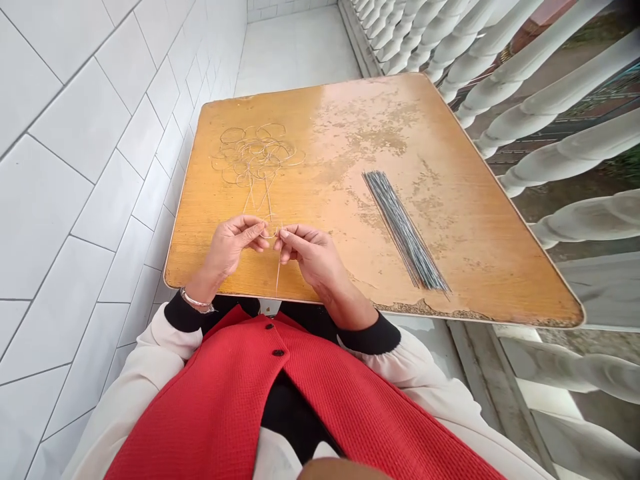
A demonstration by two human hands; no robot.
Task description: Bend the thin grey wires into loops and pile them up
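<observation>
In the head view, the table (345, 200) is the landmark: both hands are over its near edge, left of its middle, with the wire (278, 275) between them. The left hand (234, 241) pinches a curved part of the wire between thumb and forefinger; the right hand (309, 251) pinches it too, just beside, and a straight end hangs below the fingers to the table's near edge. Toward the table's far left part lies a loose tangle of loops (260, 155), some straight ends pointing at the hands. On the table's right half a bundle (406, 230) of straight grey lengths lies slanted, well apart from the hands. The wood veneer is worn pale there, chipped along the near edge. Left of the table stands a tiled wall (95, 200); right of it, white balusters (575, 153).
</observation>
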